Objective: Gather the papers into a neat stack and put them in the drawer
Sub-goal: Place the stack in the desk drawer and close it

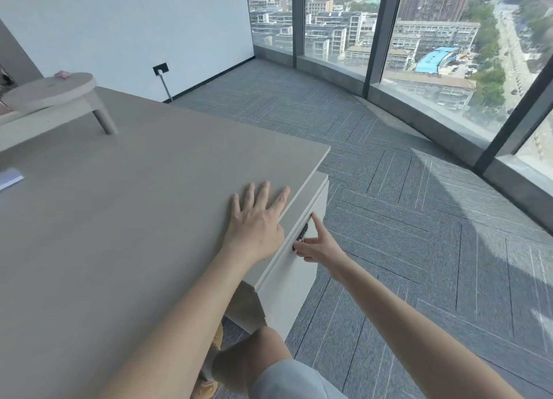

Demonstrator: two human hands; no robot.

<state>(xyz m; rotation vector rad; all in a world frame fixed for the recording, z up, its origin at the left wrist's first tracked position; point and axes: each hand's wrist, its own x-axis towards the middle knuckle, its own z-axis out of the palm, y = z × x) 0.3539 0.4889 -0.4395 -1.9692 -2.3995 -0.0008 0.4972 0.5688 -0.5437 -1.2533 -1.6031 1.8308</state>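
My left hand [257,219] lies flat and open on the grey desk top [134,219], near its right edge. My right hand [318,244] is at the front of the white drawer unit [293,285] under that edge, with the index finger stretched out and the thumb and other fingers at a small dark lock or handle [301,234]. The drawer looks closed. A corner of a white paper [10,177] shows at the far left edge of the desk. Neither hand holds any paper.
A low round wooden stand [51,92] with a small pink thing on it sits at the desk's back left. Grey carpet [419,219] stretches to the right toward tall windows. My knee and shoe show below the desk edge.
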